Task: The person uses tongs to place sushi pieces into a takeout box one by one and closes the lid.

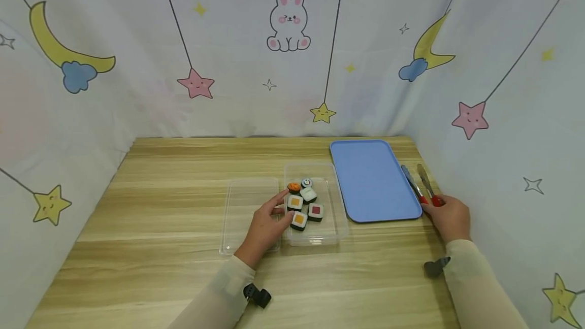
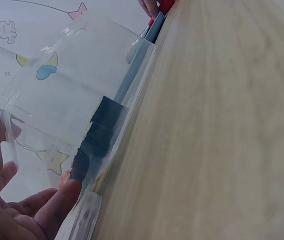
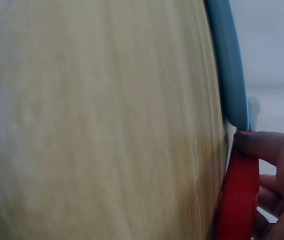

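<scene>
My left hand [image 1: 267, 222] is at the left side of a clear plastic container [image 1: 335, 202], holding its edge between thumb and fingers. Inside stand several toy sushi pieces [image 1: 315, 211], dark-sided with white tops and coloured centres, one topped in orange [image 1: 294, 187]. From the left wrist, their dark sides show through the container's wall [image 2: 66, 95]. My right hand [image 1: 450, 217] grips the red handles of metal-armed tongs [image 1: 425, 179] lying beside the blue tray [image 1: 375, 182]. In the right wrist view, the thumb presses on a red handle [image 3: 239, 195].
A clear lid [image 1: 249, 202] lies flat on the wooden table [image 1: 160, 207], left of the container and partly under my left forearm. The blue tray stands close to the container's right side. A patterned curtain [image 1: 256, 110] borders the table at the back and sides.
</scene>
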Demonstrator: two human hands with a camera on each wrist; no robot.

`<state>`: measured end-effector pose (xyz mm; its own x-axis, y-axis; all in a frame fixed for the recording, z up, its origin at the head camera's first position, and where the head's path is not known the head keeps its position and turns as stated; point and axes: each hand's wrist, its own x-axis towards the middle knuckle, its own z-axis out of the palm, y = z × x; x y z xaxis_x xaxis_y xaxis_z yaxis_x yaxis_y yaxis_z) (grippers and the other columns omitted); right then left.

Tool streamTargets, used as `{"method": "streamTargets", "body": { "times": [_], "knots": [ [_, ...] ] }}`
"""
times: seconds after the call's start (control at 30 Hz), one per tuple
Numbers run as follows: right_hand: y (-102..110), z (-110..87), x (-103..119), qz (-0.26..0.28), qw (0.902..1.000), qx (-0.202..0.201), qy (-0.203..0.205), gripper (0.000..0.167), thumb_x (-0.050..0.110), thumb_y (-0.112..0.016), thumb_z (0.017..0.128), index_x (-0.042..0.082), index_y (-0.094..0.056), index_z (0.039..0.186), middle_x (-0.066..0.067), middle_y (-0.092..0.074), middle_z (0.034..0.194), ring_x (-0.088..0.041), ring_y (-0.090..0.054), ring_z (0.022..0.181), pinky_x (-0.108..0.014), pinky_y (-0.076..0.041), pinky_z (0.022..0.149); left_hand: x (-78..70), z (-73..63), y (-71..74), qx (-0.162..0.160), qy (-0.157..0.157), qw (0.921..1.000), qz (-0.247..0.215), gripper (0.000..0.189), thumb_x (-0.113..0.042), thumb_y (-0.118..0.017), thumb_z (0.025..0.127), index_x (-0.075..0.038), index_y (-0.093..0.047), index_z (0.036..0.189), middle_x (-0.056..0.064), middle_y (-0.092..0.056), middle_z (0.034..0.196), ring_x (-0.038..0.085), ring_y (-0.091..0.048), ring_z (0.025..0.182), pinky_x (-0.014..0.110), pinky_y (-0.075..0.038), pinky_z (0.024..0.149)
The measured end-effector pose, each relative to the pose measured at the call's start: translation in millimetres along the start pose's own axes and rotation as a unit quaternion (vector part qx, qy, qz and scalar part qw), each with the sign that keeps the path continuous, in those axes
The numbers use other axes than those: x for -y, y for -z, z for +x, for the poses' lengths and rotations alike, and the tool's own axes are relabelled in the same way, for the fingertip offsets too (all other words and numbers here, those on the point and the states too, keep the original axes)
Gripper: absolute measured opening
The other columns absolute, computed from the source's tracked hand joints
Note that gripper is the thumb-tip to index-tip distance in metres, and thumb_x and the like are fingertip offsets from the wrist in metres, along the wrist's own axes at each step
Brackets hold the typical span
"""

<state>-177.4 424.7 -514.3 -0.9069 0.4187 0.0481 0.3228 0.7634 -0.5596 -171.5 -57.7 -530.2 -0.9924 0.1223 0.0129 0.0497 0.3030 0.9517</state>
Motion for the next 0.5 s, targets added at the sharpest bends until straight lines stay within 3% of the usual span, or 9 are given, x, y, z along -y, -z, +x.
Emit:
{"method": "streamTargets", "body": {
  "times": [0.5],
  "knots": [
    [-0.2,-0.6,-3.0,-0.009,0.9995,0.020,-0.022,0.073,0.040,-0.077,0.093,-0.014,-0.057,0.137,-0.037,-0.058,0.134,-0.053,-0.055,0.121,-0.062,-0.045,0.102,1.2,-0.3,0.4,0.006,0.004,1.0000,-0.006,0.061,-0.025,-0.075,0.096,-0.028,-0.054,0.153,0.010,-0.060,0.144,0.028,-0.066,0.118,0.044,-0.057,0.089]
  ]
}}
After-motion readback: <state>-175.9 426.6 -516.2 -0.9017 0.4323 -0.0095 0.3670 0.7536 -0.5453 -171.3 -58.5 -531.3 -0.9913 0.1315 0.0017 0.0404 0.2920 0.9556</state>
